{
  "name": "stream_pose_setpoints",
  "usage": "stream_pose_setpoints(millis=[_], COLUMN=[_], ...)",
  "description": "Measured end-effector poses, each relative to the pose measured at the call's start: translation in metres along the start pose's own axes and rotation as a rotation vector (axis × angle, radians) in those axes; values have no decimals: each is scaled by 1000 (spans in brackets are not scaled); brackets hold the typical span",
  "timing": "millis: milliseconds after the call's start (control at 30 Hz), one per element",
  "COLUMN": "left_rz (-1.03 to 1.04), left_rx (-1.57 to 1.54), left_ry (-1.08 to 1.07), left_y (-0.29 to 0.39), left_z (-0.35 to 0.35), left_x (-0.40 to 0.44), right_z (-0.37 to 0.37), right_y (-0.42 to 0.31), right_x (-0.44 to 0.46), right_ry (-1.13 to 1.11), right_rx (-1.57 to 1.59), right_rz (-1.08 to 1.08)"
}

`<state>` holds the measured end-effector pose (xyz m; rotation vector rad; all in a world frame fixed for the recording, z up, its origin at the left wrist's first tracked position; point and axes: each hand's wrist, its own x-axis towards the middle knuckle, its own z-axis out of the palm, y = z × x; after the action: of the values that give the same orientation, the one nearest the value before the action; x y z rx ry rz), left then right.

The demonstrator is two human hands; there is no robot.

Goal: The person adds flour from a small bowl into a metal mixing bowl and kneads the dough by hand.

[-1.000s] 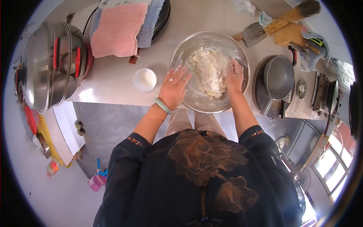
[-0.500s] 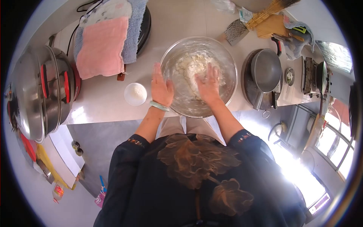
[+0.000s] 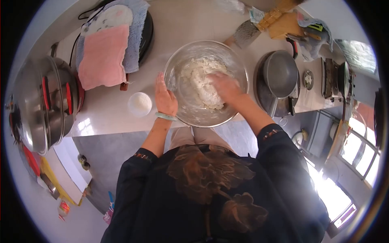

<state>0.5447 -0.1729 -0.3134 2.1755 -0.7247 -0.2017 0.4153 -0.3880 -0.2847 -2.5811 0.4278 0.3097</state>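
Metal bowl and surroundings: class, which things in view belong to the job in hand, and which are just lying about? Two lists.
In the job:
metal bowl, left hand at its rim
dough, right hand over it
possibly the small white bowl

Apparently lying about:
pink cloth
grey pan
steel pot
straw brush

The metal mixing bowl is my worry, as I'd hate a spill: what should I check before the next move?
1. Dough inside the metal mixing bowl: ok, it lies within the rim.
2. Bowl well back from the counter edge: not ok, its near rim reaches the front edge in this view.
3. Left hand steadying the bowl: cannot tell; it is at the left rim, but its grip is unclear.
4. Right hand pressing the dough: cannot tell; it is blurred over it.
5. Small white bowl clear of the left hand: ok, a gap shows.
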Motion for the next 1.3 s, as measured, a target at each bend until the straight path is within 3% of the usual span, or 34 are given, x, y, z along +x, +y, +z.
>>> stream_pose_setpoints(millis=[133,167,267,367,467,567,900,1200,1300], left_rz=[-29,-28,-49,-91,-102,-71,-151,-143,-139], left_rx=[-10,-9,-3,14,29,57,60,53,28], left_ry=[10,14,5,-22,-35,-21,-18,-4,0], left_y=[1,3,7,8,9,9,13,12,13], left_z=[-1,-2,-3,-3,-5,-4,-4,-3,-4], left_x=[0,2,1,2,1,1,2,0,1], right_z=[-27,-28,-20,10,28,20,-2,-4,0], right_y=[17,15,8,-20,-40,-23,27,15,7], right_x=[5,4,8,8,17,37,5,-22,1], right_ry=[109,197,138,278,165,23,309,334,305], right_rx=[57,190,271,69,-156,-281,219,501,469], right_rz=[126,175,178,-102,-365,-403,29,226,466])
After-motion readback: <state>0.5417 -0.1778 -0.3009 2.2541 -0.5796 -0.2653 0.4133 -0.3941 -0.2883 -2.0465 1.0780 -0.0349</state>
